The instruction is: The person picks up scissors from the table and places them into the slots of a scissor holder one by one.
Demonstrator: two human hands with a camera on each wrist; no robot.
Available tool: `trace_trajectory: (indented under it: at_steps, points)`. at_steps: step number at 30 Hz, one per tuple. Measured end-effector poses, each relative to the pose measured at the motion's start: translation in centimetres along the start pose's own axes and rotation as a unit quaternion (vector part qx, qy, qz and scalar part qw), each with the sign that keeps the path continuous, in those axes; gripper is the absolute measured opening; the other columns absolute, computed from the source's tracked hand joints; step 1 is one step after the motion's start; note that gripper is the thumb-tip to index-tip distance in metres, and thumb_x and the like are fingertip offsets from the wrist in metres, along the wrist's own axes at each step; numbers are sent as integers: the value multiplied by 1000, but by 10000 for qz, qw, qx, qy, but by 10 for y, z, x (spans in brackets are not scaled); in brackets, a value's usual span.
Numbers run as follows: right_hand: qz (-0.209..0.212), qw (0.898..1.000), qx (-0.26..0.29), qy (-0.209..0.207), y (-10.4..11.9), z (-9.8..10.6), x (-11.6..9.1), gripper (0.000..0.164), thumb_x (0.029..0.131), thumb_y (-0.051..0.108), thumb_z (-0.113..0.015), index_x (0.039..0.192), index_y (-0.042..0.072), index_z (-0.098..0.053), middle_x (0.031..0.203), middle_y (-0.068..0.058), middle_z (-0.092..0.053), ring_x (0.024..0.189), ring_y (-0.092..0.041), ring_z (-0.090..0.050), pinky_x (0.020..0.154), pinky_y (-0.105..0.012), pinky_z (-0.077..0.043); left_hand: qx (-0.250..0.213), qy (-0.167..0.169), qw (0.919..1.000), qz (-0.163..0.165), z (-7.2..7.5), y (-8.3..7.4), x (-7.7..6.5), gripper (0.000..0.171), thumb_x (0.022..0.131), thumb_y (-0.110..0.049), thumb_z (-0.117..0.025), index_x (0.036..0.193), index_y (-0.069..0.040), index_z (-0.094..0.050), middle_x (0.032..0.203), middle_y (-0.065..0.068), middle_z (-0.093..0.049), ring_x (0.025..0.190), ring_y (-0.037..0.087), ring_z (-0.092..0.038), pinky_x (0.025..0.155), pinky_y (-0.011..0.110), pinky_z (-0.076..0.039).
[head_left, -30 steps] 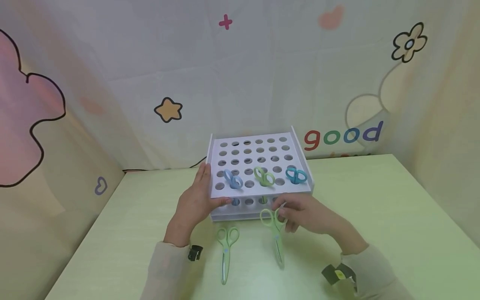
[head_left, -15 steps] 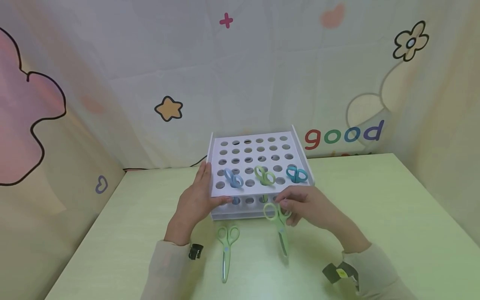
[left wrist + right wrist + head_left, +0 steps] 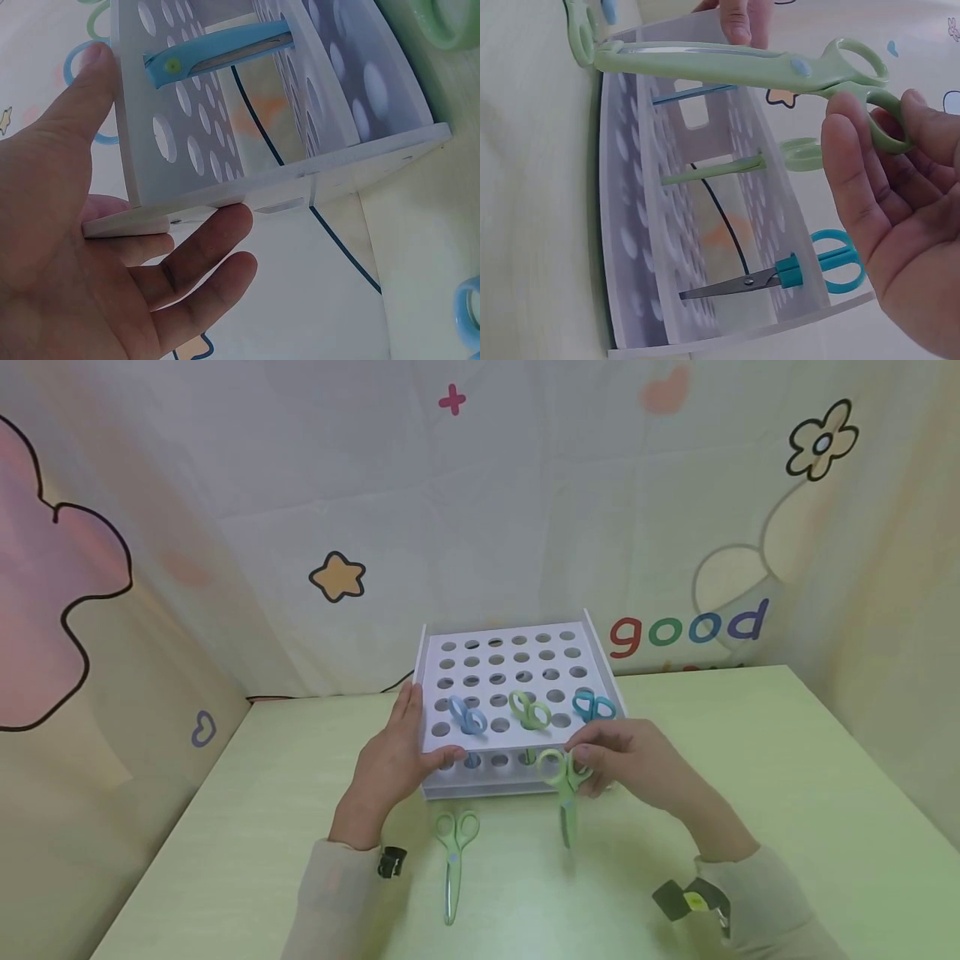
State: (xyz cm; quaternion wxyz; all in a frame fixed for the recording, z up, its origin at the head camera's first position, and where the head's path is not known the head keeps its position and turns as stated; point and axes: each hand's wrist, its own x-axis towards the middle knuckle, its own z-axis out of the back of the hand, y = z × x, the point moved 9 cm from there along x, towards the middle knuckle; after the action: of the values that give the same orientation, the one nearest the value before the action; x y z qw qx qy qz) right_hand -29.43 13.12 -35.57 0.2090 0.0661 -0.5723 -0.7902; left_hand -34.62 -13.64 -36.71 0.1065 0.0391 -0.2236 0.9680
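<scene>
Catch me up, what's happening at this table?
A person's right hand holds green scissors by a handle loop, blades pointing down, off the table at the front of a white rack. The left hand grips the rack's left side. In the rack's holes stand a light blue pair, a light green pair and a teal pair. A spare green pair lies in front.

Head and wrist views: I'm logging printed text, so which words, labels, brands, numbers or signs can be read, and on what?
"good": multicoloured letters on the backdrop.
"+": red plus on the same backdrop.
Lettering under "good": cut off by the table, unreadable.
Yellow patch beside the right sleeve: any marking too small to read.
Held green scissors and white rack: no readable text.
</scene>
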Motion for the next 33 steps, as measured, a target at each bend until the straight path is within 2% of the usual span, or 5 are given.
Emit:
trace_trajectory:
  at_steps: [8,15,21,28,33]
  points:
    - [470,9977,83,-479,15,18,-5,14,100,6,-64,108,-5,-67,91,-18,-68,71,-30,-70,71,-36,-58,62,-17,10000,-41,3,1,0,116,85,-54,-77,161,-2,-7,169,13,-4,103,30,-58,63,33,-42]
    - [769,9927,274,-885,23,37,-11,17,102,6,-61,110,-7,-66,94,-10,-72,71,-30,-72,74,-36,-58,10,29,10000,43,1,3,0,116,84,-52,-78,162,-4,-6,169,10,-3,98,28,-59,62,32,-41]
    - [1132,9846,628,-1173,28,51,-18,14,102,3,-58,109,-5,-67,93,-8,-72,69,-28,-72,74,-34,-58,22,32,10000,16,-2,2,-1,116,84,-54,-77,162,-5,-7,169,10,-4,88,27,-59,62,33,-42]
    - [1304,9756,931,-1505,34,64,-21,15,102,3,-59,112,-2,-69,95,-9,-72,71,-24,-73,74,-33,-57,52,18,10000,-19,-1,0,-1,115,85,-54,-76,162,-4,-7,169,10,-3,90,28,-60,65,33,-44]
    - [1433,9642,1393,-1745,43,72,-20,16,102,2,-58,113,-1,-70,97,-8,-73,73,-22,-73,74,-33,-57,80,-20,10000,-37,0,1,0,116,84,-54,-77,162,-4,-7,169,10,-4,89,28,-60,64,33,-44]
